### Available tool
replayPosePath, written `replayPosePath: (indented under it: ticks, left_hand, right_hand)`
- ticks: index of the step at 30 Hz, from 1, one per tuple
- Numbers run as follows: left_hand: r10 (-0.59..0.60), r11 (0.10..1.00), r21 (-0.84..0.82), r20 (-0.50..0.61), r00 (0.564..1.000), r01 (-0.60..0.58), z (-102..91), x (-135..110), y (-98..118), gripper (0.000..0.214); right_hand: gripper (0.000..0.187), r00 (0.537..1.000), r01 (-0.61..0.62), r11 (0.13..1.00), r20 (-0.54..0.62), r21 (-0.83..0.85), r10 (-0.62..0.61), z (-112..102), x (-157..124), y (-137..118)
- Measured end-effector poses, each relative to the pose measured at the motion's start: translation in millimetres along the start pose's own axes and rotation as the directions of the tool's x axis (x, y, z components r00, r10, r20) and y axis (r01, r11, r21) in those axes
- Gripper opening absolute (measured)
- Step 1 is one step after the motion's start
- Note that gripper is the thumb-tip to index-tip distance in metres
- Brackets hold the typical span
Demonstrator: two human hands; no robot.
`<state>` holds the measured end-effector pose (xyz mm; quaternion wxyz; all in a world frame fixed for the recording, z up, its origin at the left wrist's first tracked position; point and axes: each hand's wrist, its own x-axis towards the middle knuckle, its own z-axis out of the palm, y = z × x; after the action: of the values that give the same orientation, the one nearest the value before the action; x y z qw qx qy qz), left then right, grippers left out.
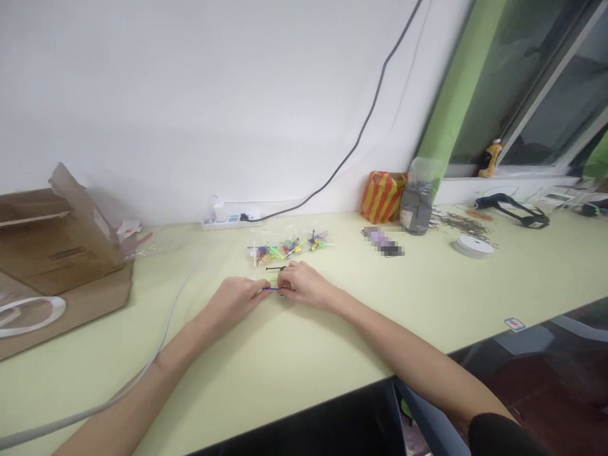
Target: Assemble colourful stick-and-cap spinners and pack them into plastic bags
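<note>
A thin blue strip, probably plastic, runs between my two hands just above the pale table. My left hand pinches its left end between thumb and fingers. The fingers of my right hand are closed over its other end, and some small part under the fingertips is mostly hidden. Just behind the fingers lie a thin black piece and a light green piece. Farther back is a row of clear bags holding small coloured plastic parts.
An opened cardboard box stands at the left. A white power strip sits against the wall with a black cable. A grey cord crosses my left forearm. Rightward are a striped bag, a grey package and a white spool.
</note>
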<state>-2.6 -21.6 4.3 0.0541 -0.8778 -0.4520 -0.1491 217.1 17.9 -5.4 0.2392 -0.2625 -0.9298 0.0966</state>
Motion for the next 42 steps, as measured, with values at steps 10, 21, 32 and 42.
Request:
replayPosePath:
  ticks: [10,21,32,42]
  left_hand:
    - [-0.029,1.000,-0.008,0.106,0.994,0.030,-12.7,0.4,4.0,0.044]
    - [-0.293,0.947,0.182,0.159,0.943,0.264,-41.8,-3.9,-21.4,0.031]
    - [-0.384,0.887,-0.085,0.412,0.826,0.454,-57.5,-16.4,-39.3,0.020]
    - [-0.371,0.905,-0.042,0.409,0.834,0.423,-43.1,-14.8,-39.2,0.023]
  right_hand:
    - [0.011,1.000,-0.025,0.999,-0.005,-0.046,0.025,3.8,1.5,1.9]
    - [0.018,0.996,0.023,1.000,-0.091,-0.013,-0.024,12.8,-1.9,4.6]
    - [0.020,0.983,0.131,0.991,-0.133,0.021,-0.127,30.4,-2.9,-20.6]
    - [0.023,0.987,0.123,0.992,-0.108,0.004,-0.122,35.9,-1.9,-21.0]
